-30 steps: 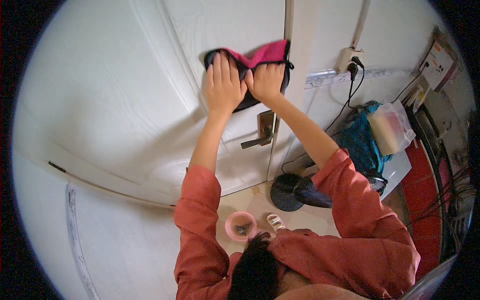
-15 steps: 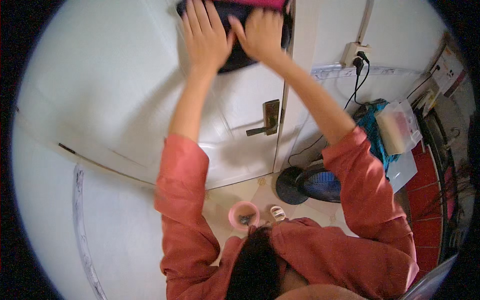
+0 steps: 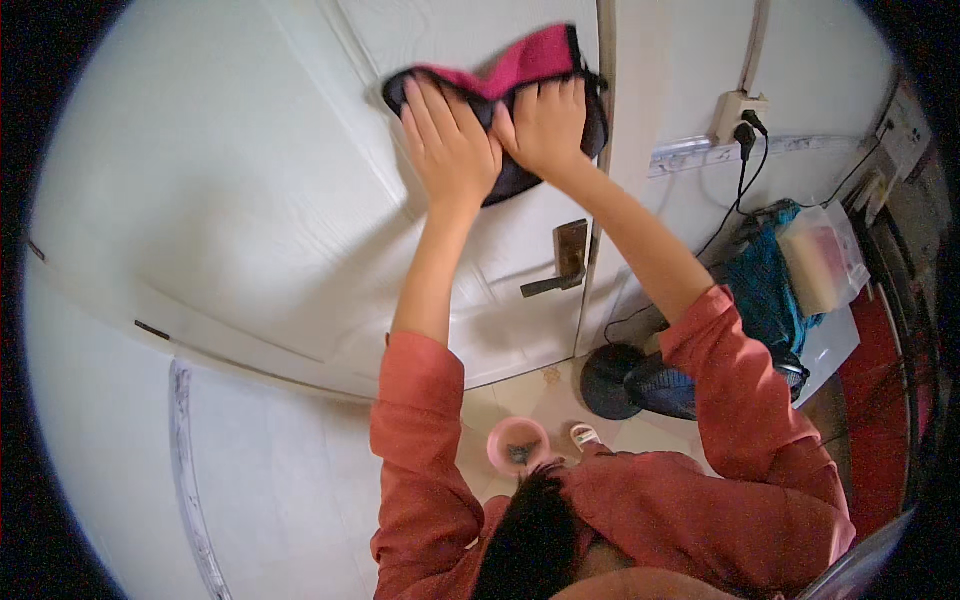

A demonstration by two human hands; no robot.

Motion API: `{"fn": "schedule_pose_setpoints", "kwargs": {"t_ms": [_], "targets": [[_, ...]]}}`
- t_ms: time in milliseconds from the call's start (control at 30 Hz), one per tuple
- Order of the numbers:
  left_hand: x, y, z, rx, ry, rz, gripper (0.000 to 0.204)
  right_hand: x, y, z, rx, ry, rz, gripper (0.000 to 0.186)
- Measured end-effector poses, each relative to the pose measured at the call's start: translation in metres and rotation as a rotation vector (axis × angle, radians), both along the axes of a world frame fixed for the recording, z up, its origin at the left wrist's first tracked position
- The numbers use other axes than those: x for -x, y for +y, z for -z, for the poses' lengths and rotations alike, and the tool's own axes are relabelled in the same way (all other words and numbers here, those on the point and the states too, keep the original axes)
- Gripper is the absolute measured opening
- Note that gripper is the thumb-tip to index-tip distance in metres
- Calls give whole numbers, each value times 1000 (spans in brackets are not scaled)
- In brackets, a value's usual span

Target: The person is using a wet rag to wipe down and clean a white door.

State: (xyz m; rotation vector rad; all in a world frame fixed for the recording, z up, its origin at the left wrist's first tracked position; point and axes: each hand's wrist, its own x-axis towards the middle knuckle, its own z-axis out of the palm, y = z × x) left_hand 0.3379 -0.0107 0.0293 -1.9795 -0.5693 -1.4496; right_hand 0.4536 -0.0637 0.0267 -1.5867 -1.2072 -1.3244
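A black cloth with a pink side lies folded against the white door, above its handle. My left hand presses on the left part of the cloth, its fingers stretched long and the fingertips near the upper fold. Close beside it, my right hand grips the right part, with bent fingers partly tucked behind the pink flap. The thumbs nearly meet at the cloth's middle. Below the cloth sits the dark door handle, which neither hand touches.
A pink basin with something dark in it stands on the tiled floor, by my white sandal. To the right are a black fan, a teal cloth and a clear plastic box. Plugs hang from a wall socket.
Both hands and the cloth have slid down the door, nearer the handle. More of the pink flap shows. The whole view has shifted a little.
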Motion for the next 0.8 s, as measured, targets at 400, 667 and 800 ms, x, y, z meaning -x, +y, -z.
{"fn": "schedule_pose_setpoints", "kwargs": {"t_ms": [400,667,800], "targets": [[10,-8,91,189,261,24,57,-11,-24,85,419,-73,5,44],[26,-19,-109,209,51,614,68,4,-1,-99,-208,-109,-59,38],[10,-30,-69,120,-148,409,49,-2,2,-59,-147,-58,-70,36]]}}
